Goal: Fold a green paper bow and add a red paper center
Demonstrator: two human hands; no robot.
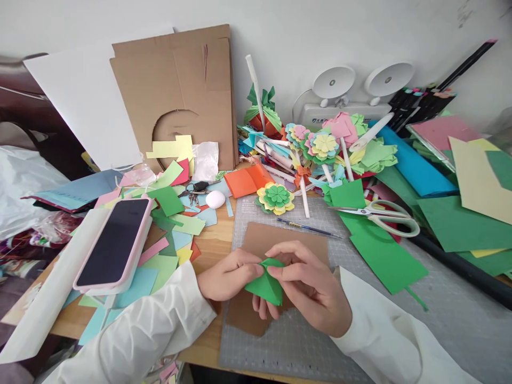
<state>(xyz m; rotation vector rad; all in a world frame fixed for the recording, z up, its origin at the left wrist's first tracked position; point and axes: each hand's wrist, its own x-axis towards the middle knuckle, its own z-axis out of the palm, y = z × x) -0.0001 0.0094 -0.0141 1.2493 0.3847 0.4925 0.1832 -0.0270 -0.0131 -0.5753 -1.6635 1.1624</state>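
Between my two hands is a folded piece of green paper (264, 288), held above a brown cardboard sheet (256, 240). My left hand (232, 274) grips its left side, thumb on top and fingers underneath. With thumb and fingertips, my right hand (310, 282) pinches the paper's upper right corner. Beyond the cardboard lie a pen (308, 228) and a layered green and yellow paper flower (276, 198). To the right, scissors (378, 213) rest on green paper strips (386, 258).
A grey cutting mat (400, 341) covers the table's middle and right. Paper scraps (166, 261), a phone (114, 242) and keys (196, 192) lie left. Cardboard panels (172, 80) lean on the wall beside paper flowers (322, 145) and a twin-headed lamp (340, 109).
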